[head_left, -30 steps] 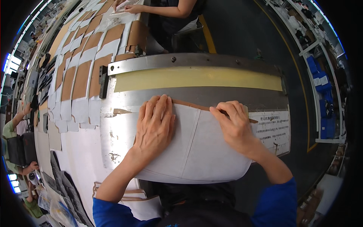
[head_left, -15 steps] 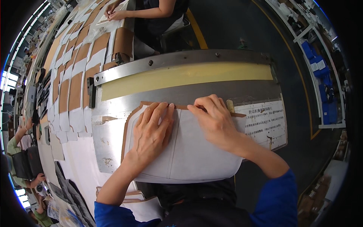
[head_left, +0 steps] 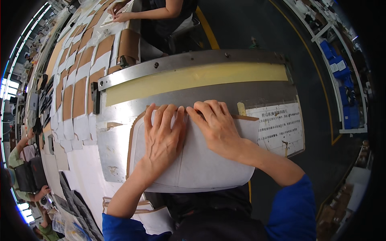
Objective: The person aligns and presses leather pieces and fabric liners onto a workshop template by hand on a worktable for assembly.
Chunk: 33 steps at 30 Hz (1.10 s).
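A pale, white-backed panel with a seam down its middle lies on a metal machine plate and overhangs its near side. Brown edging shows along its far and left sides. My left hand rests on the panel, fingers apart, tips at the far edge. Beside it, my right hand bends its fingers over the same edge, thumb side close to the left hand, pinching the edging. The right fingertips are partly hidden behind the knuckles.
A yellow strip and a bolted metal bar span the plate's far side. A printed sheet lies at right. Brown and white pieces cover the left table, where another person's hands work. Shelving with blue bins stands far right.
My right hand has shifted left along the far edge, close to my left hand. The left fingers have spread and reach over the edge. The panel sits slightly further left in view.
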Each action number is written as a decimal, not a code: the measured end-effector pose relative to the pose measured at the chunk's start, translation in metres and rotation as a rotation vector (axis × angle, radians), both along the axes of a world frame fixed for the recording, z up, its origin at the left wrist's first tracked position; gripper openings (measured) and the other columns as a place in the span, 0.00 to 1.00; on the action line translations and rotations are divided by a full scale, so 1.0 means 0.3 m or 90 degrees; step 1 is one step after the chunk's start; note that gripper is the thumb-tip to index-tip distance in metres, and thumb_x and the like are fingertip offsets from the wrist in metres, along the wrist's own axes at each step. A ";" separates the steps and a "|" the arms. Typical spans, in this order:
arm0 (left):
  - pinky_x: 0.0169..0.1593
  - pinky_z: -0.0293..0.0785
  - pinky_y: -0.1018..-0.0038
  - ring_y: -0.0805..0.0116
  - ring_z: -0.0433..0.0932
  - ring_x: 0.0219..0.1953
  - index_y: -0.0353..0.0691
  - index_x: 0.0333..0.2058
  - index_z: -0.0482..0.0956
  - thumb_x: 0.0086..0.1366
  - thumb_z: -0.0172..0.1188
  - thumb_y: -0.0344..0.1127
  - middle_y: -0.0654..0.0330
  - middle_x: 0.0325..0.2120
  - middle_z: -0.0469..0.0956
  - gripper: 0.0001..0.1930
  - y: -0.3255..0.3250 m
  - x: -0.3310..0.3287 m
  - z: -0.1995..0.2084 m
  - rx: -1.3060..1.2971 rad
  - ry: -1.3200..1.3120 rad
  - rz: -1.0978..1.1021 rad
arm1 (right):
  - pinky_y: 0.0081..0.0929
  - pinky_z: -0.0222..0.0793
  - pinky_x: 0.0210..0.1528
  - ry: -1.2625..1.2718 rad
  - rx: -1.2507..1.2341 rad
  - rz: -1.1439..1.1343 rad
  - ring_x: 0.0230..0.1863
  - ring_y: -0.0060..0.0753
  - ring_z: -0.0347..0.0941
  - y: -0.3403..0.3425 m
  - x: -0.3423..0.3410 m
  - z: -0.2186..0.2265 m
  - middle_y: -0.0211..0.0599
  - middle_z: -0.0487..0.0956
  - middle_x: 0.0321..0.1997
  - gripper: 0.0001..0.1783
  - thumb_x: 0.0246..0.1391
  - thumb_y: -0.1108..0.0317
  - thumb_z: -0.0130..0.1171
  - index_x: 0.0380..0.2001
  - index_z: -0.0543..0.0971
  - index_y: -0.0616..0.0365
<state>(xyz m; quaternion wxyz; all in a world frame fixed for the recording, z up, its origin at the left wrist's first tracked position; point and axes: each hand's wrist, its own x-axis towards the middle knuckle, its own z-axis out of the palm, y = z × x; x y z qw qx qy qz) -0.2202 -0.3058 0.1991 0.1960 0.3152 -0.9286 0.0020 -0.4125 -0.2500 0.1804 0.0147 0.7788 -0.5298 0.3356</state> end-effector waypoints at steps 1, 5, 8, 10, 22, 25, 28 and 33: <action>0.70 0.63 0.47 0.54 0.76 0.58 0.34 0.57 0.79 0.63 0.67 0.27 0.53 0.53 0.74 0.22 -0.001 0.000 -0.012 0.001 0.025 -0.005 | 0.40 0.67 0.54 0.037 0.000 -0.002 0.49 0.44 0.72 0.008 -0.003 0.002 0.43 0.76 0.46 0.22 0.50 0.78 0.60 0.51 0.80 0.69; 0.73 0.61 0.46 0.56 0.77 0.58 0.34 0.56 0.81 0.62 0.67 0.26 0.54 0.51 0.76 0.22 0.001 0.012 -0.032 -0.020 0.048 -0.002 | 0.40 0.67 0.56 -0.088 0.075 -0.061 0.49 0.42 0.74 0.066 -0.191 0.075 0.39 0.77 0.47 0.17 0.53 0.78 0.63 0.47 0.82 0.63; 0.73 0.60 0.46 0.56 0.77 0.58 0.35 0.58 0.80 0.62 0.66 0.26 0.53 0.51 0.76 0.24 0.013 0.013 -0.034 -0.021 0.031 0.005 | 0.39 0.68 0.55 -0.139 0.127 -0.108 0.49 0.40 0.74 0.126 -0.290 0.067 0.37 0.77 0.46 0.14 0.54 0.78 0.65 0.45 0.83 0.61; 0.74 0.59 0.46 0.56 0.77 0.59 0.36 0.59 0.80 0.61 0.66 0.26 0.53 0.52 0.76 0.25 0.010 0.001 -0.021 -0.011 0.023 0.007 | 0.39 0.68 0.54 -0.082 0.161 -0.090 0.49 0.40 0.74 0.156 -0.286 0.066 0.36 0.77 0.46 0.13 0.54 0.78 0.67 0.44 0.83 0.61; 0.74 0.61 0.46 0.55 0.79 0.56 0.35 0.55 0.83 0.58 0.63 0.21 0.54 0.51 0.78 0.23 0.029 -0.036 -0.025 -0.018 0.005 0.011 | 0.40 0.66 0.53 -0.087 0.062 -0.011 0.50 0.43 0.71 0.039 -0.101 0.001 0.39 0.76 0.45 0.16 0.51 0.81 0.59 0.46 0.83 0.67; 0.76 0.56 0.44 0.56 0.77 0.58 0.32 0.58 0.80 0.55 0.62 0.22 0.52 0.53 0.77 0.28 0.034 -0.037 -0.027 -0.024 0.006 -0.011 | 0.38 0.66 0.51 -0.101 0.043 -0.023 0.46 0.40 0.71 0.026 -0.072 -0.017 0.37 0.75 0.44 0.17 0.51 0.82 0.62 0.47 0.85 0.67; 0.76 0.55 0.43 0.57 0.77 0.58 0.33 0.59 0.79 0.55 0.61 0.21 0.52 0.54 0.77 0.29 0.041 -0.043 -0.014 -0.015 -0.018 -0.003 | 0.38 0.66 0.51 -0.104 0.031 -0.018 0.47 0.40 0.71 0.036 -0.076 -0.026 0.38 0.75 0.44 0.17 0.52 0.82 0.62 0.47 0.85 0.67; 0.76 0.54 0.42 0.57 0.76 0.59 0.32 0.59 0.78 0.56 0.61 0.22 0.54 0.53 0.75 0.29 0.035 -0.053 -0.027 -0.029 -0.043 0.001 | 0.38 0.67 0.52 -0.079 0.019 -0.002 0.49 0.42 0.71 0.036 -0.074 -0.025 0.40 0.75 0.46 0.18 0.52 0.81 0.59 0.48 0.84 0.69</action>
